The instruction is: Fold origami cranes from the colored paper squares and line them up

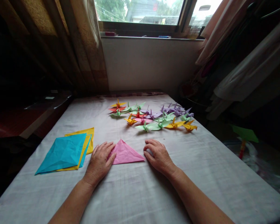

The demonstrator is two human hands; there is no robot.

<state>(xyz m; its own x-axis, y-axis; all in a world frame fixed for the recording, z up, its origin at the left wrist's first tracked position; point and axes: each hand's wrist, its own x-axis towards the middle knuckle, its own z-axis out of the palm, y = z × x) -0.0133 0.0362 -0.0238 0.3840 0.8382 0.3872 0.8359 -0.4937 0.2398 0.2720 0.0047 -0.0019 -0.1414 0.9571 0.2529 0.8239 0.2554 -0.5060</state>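
Note:
A pink sheet of origami paper, folded into a triangle with creases across it, lies on the cloth before me. My left hand is closed over its left corner, thumb and fingers holding it down and hiding that corner. Beside the right corner, my right hand rests on its side with fingers curved and thumb apart, a gap between them. Nothing shows in this hand, and it sits just clear of the paper.
Left of my hands lies a stack of blue paper and yellow paper sheets. Several folded paper cranes in orange, green, red, pink and purple stand farther back on the white cloth. A window is beyond, with a curtain at left.

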